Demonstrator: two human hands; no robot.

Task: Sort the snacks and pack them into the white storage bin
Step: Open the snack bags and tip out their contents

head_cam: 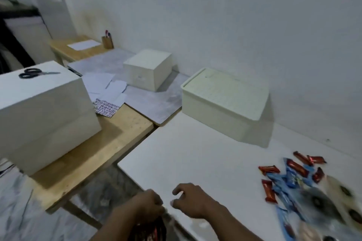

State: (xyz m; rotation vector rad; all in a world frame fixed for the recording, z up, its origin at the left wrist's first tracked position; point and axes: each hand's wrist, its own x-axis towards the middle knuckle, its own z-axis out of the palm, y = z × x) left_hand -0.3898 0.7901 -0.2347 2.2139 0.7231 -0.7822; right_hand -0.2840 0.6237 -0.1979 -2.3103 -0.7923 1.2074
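A white storage bin (225,101) with its lid on stands at the back of the white table (195,152), against the wall. A pile of snacks (293,180) lies at the table's right: red wrapped bars, blue packets and blurred pale packs. My left hand (148,204) is curled at the table's near left edge, gripping the top of a dark red-and-black bag (150,231) that hangs below the edge. My right hand (190,199) hovers beside it over the table with fingers loosely curled, holding nothing.
A large white box (45,115) with scissors (33,73) on top sits on the wooden table at left. Loose papers (105,87), a smaller white box (148,70) on a grey mat and a pen holder (107,41) lie further back.
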